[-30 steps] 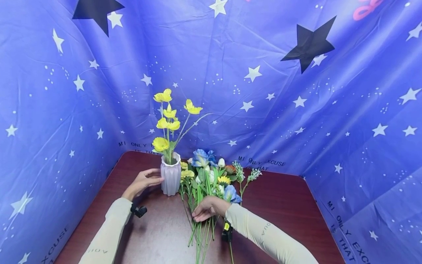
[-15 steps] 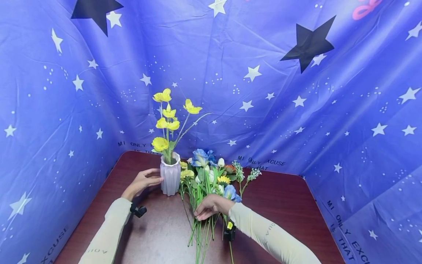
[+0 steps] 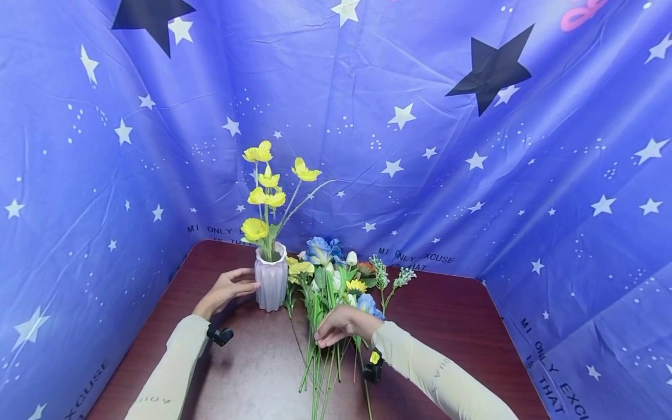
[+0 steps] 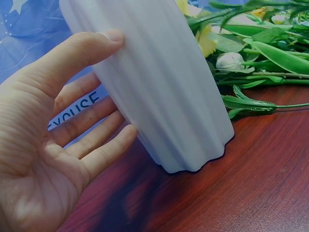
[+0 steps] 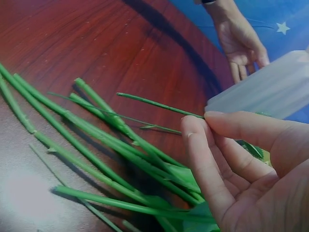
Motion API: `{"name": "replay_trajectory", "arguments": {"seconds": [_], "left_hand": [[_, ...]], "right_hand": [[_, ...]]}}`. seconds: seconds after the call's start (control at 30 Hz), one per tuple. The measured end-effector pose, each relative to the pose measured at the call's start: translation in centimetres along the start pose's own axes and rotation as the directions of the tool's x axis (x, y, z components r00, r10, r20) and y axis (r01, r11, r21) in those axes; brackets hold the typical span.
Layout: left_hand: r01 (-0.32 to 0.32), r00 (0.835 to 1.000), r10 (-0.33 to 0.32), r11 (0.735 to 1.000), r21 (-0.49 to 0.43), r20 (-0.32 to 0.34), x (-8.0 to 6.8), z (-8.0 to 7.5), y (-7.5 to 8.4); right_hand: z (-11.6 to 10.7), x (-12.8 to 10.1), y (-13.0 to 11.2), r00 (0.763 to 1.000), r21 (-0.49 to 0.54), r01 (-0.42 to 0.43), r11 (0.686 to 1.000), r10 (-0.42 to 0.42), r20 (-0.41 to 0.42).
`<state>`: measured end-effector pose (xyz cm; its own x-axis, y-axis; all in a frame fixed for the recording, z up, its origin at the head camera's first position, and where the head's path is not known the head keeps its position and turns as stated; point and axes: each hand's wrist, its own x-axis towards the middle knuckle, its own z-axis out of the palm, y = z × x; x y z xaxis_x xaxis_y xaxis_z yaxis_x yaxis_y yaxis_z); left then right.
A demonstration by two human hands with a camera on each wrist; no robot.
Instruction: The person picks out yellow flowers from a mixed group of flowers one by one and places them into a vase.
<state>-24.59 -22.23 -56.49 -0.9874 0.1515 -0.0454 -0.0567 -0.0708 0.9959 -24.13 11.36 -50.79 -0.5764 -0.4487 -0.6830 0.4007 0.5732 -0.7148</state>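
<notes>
A ribbed white vase stands on the dark red table and holds tall yellow flowers. My left hand grips its left side. In the left wrist view the thumb lies across the front of the vase and the fingers curl behind it. To the right lies a pile of loose flowers, blue, white and yellow, stems towards me. Over those stems my right hand pinches one thin green stem between thumb and forefinger, raised off the others.
A blue star-printed cloth walls in the table at the back and both sides. Several green stems lie spread on the table near me. Two thin sprigs lie at the pile's right edge.
My right hand has shifted slightly right and lifted, and a yellow bloom beside the vase has risen with the pinched stem. The left hand and the vase have not moved.
</notes>
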Motion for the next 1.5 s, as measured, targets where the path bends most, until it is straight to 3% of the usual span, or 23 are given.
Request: {"name": "replay_trajectory", "arguments": {"seconds": [0.37, 0.7, 1.03, 1.5], "left_hand": [[0.001, 1.0, -0.001, 1.0, 0.002, -0.001, 0.1, 0.1, -0.1], [0.005, 1.0, -0.005, 1.0, 0.008, 0.002, 0.0, -0.1, -0.1], [0.002, 1.0, -0.002, 1.0, 0.028, -0.005, 0.0, -0.1, -0.1], [-0.008, 1.0, 0.008, 1.0, 0.008, 0.015, 0.0, 0.0, 0.0]], "right_hand": [[-2.0, -0.7, -1.5, 0.999, 0.075, 0.036, 0.996, -0.038, 0.02], [-3.8, -2.1, -3.5, 0.991, 0.061, 0.116, 0.991, -0.119, 0.057], [-5.6, -3.5, -5.3, 0.962, 0.076, 0.262, 0.962, -0.267, 0.058], [-6.7, -5.1, -8.1, 0.906, 0.14, 0.423, 0.895, -0.418, -0.063]]}}
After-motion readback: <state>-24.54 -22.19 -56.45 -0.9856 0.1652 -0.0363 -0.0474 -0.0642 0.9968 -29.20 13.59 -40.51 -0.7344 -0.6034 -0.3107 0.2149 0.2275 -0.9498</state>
